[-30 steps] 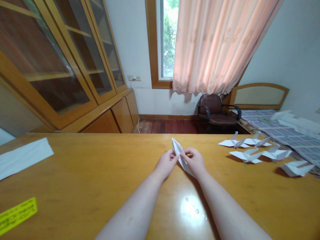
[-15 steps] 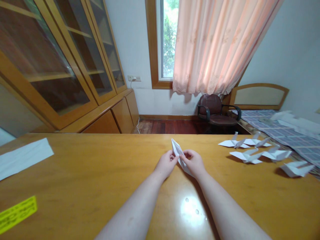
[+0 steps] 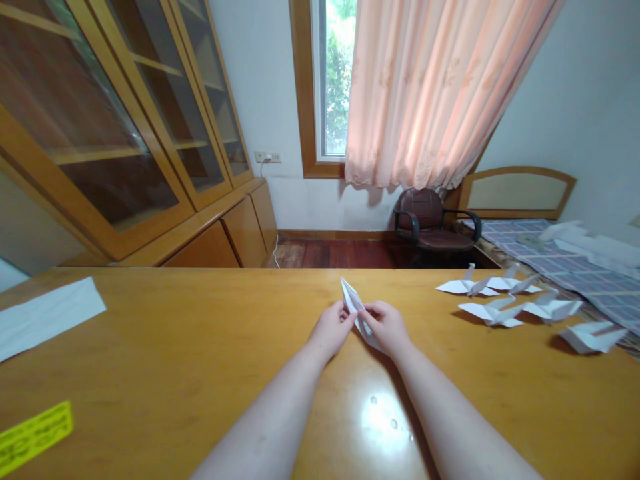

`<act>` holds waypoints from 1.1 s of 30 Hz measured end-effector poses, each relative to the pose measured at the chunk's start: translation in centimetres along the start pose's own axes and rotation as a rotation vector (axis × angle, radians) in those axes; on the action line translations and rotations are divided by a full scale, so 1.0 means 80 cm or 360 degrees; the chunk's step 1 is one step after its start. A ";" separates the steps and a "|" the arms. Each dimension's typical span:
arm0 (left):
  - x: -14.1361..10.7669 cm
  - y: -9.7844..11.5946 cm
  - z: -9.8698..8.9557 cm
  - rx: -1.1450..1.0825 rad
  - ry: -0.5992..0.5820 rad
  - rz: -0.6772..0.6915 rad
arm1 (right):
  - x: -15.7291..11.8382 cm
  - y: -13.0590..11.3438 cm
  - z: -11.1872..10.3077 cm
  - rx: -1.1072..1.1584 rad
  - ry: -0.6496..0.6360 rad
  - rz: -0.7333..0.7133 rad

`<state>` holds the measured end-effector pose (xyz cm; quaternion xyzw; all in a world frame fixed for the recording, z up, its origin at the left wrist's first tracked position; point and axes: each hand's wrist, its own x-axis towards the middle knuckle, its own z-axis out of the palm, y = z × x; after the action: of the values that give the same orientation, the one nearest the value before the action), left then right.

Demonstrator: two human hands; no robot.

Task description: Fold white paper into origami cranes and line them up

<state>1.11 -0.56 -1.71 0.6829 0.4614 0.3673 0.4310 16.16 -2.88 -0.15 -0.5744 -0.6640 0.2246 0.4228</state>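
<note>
Both hands hold one piece of folded white paper (image 3: 352,297), long and narrow with a pointed far tip, above the middle of the wooden table. My left hand (image 3: 331,328) pinches its left edge, thumb and fingers closed. On the other side my right hand (image 3: 387,325) grips it, thumb on top and fingers curled. The paper's lower end is partly behind my right hand and wrist. Several finished paper cranes (image 3: 493,311) stand at the right of the table, apart from my hands.
A strip of white paper (image 3: 53,317) lies at the table's left. Nearer on that side is a yellow label (image 3: 36,435) with blurred writing. Beyond the table's far edge are a brown armchair (image 3: 425,223), a bed (image 3: 560,247) and a glass-fronted cabinet (image 3: 200,217).
The hands and the folded paper stay almost in place. The whole view has shifted very slightly, and the yellow label sits a little lower.
</note>
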 end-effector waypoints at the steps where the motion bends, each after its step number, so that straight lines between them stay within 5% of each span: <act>1: 0.000 0.001 0.000 -0.0006 -0.0001 -0.0005 | 0.000 0.000 0.000 0.0003 0.0001 0.0000; 33: -0.001 0.000 0.000 0.0011 -0.0029 -0.0020 | 0.001 0.001 0.006 0.0082 -0.0058 0.0134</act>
<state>1.07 -0.66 -1.72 0.6848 0.4630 0.3567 0.4352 15.85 -2.72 -0.47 -0.5866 -0.6409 0.2697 0.4153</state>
